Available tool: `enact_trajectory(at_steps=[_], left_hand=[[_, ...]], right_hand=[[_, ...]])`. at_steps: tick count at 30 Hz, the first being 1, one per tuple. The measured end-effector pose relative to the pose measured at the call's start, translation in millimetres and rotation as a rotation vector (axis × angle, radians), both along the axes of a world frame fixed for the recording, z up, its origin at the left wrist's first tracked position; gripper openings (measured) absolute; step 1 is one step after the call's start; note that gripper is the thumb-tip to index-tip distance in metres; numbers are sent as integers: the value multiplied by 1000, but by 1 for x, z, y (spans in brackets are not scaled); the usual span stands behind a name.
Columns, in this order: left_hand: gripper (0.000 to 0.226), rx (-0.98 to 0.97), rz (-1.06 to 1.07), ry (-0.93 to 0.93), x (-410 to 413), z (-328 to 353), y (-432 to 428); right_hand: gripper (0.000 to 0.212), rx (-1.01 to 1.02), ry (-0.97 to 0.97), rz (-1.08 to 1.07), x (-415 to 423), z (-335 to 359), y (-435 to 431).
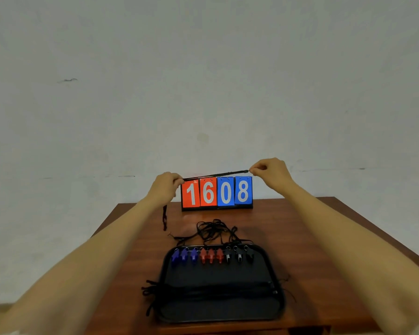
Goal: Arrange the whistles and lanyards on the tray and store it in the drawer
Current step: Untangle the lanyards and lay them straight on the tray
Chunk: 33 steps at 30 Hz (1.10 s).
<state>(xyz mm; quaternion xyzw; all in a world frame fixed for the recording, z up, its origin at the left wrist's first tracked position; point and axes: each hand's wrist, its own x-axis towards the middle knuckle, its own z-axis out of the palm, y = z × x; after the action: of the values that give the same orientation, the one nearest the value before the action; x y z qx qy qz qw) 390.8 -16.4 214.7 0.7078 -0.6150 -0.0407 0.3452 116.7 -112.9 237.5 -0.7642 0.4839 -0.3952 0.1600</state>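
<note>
Nine whistles (pixel 211 256) (three blue, three red, three black), one tray (pixel 215 272), one scoreboard (pixel 217 193), lanyards (pixel 215 229) too tangled to count

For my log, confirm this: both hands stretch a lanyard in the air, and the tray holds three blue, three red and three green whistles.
Not green: the head view shows three black whistles beside the three blue whistles and three red whistles on the tray. The left hand and right hand do stretch a lanyard in the air.

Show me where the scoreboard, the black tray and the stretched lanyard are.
scoreboard (pixel 217 193): head view, centre, between the 6 and 0.
black tray (pixel 218 269): head view, bare floor at its middle.
stretched lanyard (pixel 215 175): head view, middle of the taut strap.
</note>
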Motion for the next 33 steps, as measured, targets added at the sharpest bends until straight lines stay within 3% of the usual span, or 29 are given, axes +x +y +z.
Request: enact_trajectory(at_steps=[10,15,18,25,30,33], left_hand=[[28,127,42,82,27,-52,18],[25,242,30,56,25,-79,26],[12,265,36,119,22,-98,31],[15,320,106,149,21,-131,48],[20,357,137,60,18,-159,57],[11,335,161,106,20,-175,65]], right_hand=[[19,96,62,-213,-36,-42,-5],[18,204,136,-215,-53,-74,2],[17,278,168,-204,-62,-95,9],[16,443,208,-227,-79,-134,26],[21,524,223,-199,-80,-166,37],[23,562,269,-192,-82,-186,41]])
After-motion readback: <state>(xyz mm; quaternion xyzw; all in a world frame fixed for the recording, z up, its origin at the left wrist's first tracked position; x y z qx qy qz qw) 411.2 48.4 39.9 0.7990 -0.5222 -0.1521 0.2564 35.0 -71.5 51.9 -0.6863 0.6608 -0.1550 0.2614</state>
